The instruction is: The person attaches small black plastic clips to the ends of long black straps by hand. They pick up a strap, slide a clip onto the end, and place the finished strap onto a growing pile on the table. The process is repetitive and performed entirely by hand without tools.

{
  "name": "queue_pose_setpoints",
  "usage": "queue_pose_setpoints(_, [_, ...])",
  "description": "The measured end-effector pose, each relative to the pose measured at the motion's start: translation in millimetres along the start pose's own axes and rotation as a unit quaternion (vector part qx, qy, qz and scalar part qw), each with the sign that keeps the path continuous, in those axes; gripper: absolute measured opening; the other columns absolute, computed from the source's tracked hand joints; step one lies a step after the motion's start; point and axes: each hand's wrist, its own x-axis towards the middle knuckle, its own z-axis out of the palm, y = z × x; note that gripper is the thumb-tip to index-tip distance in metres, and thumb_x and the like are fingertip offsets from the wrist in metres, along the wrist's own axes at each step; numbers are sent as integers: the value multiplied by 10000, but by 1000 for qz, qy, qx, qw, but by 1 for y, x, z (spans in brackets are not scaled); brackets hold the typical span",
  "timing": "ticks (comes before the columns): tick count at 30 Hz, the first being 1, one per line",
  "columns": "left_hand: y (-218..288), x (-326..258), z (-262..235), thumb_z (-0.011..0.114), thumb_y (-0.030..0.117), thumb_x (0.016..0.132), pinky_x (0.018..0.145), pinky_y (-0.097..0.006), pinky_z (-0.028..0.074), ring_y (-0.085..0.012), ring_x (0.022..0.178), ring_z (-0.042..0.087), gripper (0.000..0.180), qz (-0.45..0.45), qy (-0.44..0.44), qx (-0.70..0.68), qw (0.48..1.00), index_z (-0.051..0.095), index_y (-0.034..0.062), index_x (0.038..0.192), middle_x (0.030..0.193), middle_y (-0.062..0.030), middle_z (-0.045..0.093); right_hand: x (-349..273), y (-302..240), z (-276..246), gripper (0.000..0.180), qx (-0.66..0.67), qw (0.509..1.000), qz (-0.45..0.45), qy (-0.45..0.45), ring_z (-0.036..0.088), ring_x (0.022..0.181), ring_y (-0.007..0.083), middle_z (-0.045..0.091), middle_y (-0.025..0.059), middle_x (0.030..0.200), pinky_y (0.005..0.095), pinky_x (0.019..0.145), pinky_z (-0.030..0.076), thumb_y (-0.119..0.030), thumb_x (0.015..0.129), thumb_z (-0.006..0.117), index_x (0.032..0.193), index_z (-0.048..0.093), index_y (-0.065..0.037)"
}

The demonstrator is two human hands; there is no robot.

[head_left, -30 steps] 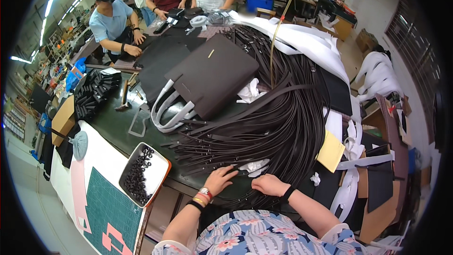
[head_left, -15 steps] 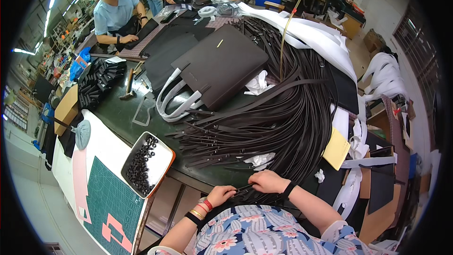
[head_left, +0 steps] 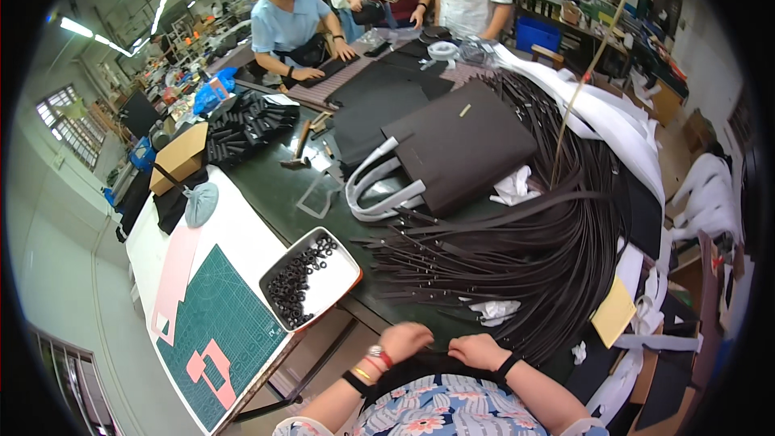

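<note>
Both my hands are at the table's near edge, just in front of my body. My left hand (head_left: 406,342) has its fingers curled together and pointing right; anything in them is too small to make out. My right hand (head_left: 478,351) pinches a dark strap, of which only a little shows against the dark material on my lap (head_left: 420,367). Beyond my hands lies a large bundle of long dark-brown straps (head_left: 517,258), many with small shiny metal bits at their ends. A dark-brown tote bag (head_left: 468,145) with wrapped handles (head_left: 371,194) rests behind the bundle.
Left of my hands, a white tray (head_left: 339,274) holds small black rings. A green cutting mat (head_left: 226,339) with pink templates (head_left: 211,371) lies on a white board. A hammer (head_left: 300,149) and black rolled pieces (head_left: 250,125) are farther back. Three people stand at the far side.
My view has tilted up and swung left, so the scene sits farther right. My hands have moved apart; my left hand has come up off the strap that both were holding.
</note>
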Motion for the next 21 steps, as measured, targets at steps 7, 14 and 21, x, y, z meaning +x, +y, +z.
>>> queue_pose_setpoints(7, [-159, -3, -104, 602, 27, 779, 834, -435, 477, -348, 992, 560, 303, -155, 356, 187, 902, 614, 60, 1080, 1090, -159, 577, -9, 17, 48, 144, -54, 998, -19, 34, 627, 807, 309, 622, 102, 821, 435, 727, 501, -222, 819, 585, 827, 592, -78])
queue_pose_setpoints(14, [-215, 8, -108, 638, 134, 777, 695, -426, 524, -316, 865, 622, 199, -240, 279, 278, 887, 642, 154, 975, 945, -119, 610, -13, -9, 5, 213, 113, 990, 10, 87, 628, 902, 306, 651, 117, 927, 403, 756, 512, -203, 877, 533, 1037, 640, -113])
queue_pose_setpoints(21, [-182, 3, -116, 633, 129, 768, 651, -426, 513, -318, 758, 643, 147, -271, 332, 241, 871, 644, 162, 912, 865, -93, 623, -16, -12, -2, 228, 103, 986, -32, 129, 628, 869, 312, 655, 98, 918, 390, 706, 507, -260, 940, 530, 1032, 617, -70])
